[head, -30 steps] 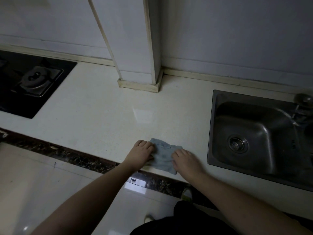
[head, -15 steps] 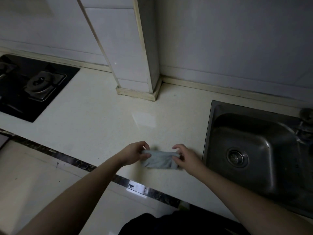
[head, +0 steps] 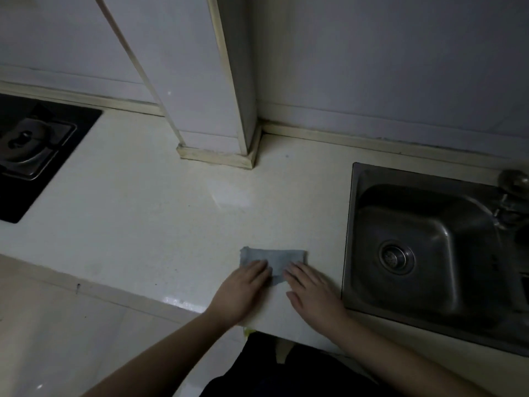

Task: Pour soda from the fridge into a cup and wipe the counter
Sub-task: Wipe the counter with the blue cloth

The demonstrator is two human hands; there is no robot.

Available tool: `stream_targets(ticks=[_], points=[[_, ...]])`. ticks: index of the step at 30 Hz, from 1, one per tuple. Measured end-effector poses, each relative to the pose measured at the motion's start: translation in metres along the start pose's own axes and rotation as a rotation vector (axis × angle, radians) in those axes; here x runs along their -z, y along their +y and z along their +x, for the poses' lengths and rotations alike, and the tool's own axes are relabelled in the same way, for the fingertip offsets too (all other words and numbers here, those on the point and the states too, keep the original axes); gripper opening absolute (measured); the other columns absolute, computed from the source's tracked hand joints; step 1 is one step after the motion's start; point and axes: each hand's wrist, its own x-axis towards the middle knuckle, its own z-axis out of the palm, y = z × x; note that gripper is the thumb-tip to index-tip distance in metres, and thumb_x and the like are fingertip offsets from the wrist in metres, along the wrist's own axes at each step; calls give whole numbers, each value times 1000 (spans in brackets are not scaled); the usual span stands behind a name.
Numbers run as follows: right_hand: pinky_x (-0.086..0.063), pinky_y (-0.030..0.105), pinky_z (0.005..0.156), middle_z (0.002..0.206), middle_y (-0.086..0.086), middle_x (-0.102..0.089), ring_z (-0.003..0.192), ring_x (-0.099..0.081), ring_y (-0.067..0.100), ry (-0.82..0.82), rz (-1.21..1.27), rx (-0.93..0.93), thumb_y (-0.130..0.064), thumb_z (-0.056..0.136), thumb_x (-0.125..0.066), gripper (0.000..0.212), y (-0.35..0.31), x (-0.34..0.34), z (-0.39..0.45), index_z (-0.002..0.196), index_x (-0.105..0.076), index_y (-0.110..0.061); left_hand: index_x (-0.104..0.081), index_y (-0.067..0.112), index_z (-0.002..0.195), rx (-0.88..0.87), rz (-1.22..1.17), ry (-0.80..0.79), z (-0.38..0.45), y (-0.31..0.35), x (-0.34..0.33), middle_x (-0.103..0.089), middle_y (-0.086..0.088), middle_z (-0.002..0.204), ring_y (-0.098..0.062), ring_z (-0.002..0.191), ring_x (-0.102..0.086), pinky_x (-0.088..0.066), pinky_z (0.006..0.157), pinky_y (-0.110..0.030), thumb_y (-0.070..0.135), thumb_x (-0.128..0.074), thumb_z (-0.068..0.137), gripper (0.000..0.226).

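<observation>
Lying flat on the pale counter (head: 128, 224), the small blue-grey cloth (head: 273, 257) is sitting near the front edge, left of the sink (head: 355, 224). Its long axis is running left-right, parallel to the counter edge. Left hand (head: 242, 292) is pressing its fingertips down on the cloth's near-left part, right hand (head: 312, 290) doing the same on the near-right; both palms open and flat, fingers together, neither one clamping the fabric. Cloth is lying just ahead of both hands, away from the person, equally close to each. Any wipe looks likely to be pushing forward or sideways. Sink basin is looking empty, only the drain (head: 396, 256) showing, tap (head: 512, 196) at its far right. Hob burner (head: 28, 144) is sitting far left. No cup or soda visible, so pouring can't be judged.
</observation>
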Motion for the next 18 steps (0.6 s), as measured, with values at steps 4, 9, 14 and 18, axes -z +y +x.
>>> stream_targets(ticks=[4, 9, 14, 18], points=[[-28, 33, 104, 135, 3, -57, 128, -51, 20, -49, -20, -113, -39, 91, -36, 52, -15, -9, -1, 127, -62, -13, -59, 6, 131, 21, -29, -32, -4, 10, -8, -56, -12, 137, -27, 127, -54, -47, 100, -39, 39, -35, 100, 52], [-27, 35, 106, 140, 5, -52, 131, -48, 22, -65, -48, -203, -39, 92, -34, 55, -18, -4, 26, 133, -56, -10, -61, 10, 130, 38, 9, -84, 26, -9, 11, -58, -7, 136, -21, 127, -54, -38, 105, -35, 48, -35, 97, 56], [-42, 38, 105, 136, 6, -56, 126, -53, 22, -71, -66, -300, -39, 91, -30, 56, -9, 13, 79, 131, -58, -10, -63, 9, 127, 35, 99, -196, 82, -43, 34, -60, -9, 133, -21, 123, -58, -41, 103, -36, 48, -27, 100, 60], [-46, 42, 99, 130, 13, -60, 121, -57, 27, -94, -70, -396, -39, 88, -30, 59, 4, 23, 131, 125, -62, -5, -58, 1, 131, -14, 116, -250, 132, -70, 43, -54, -17, 138, -29, 128, -53, -42, 104, -40, 45, -32, 95, 62]])
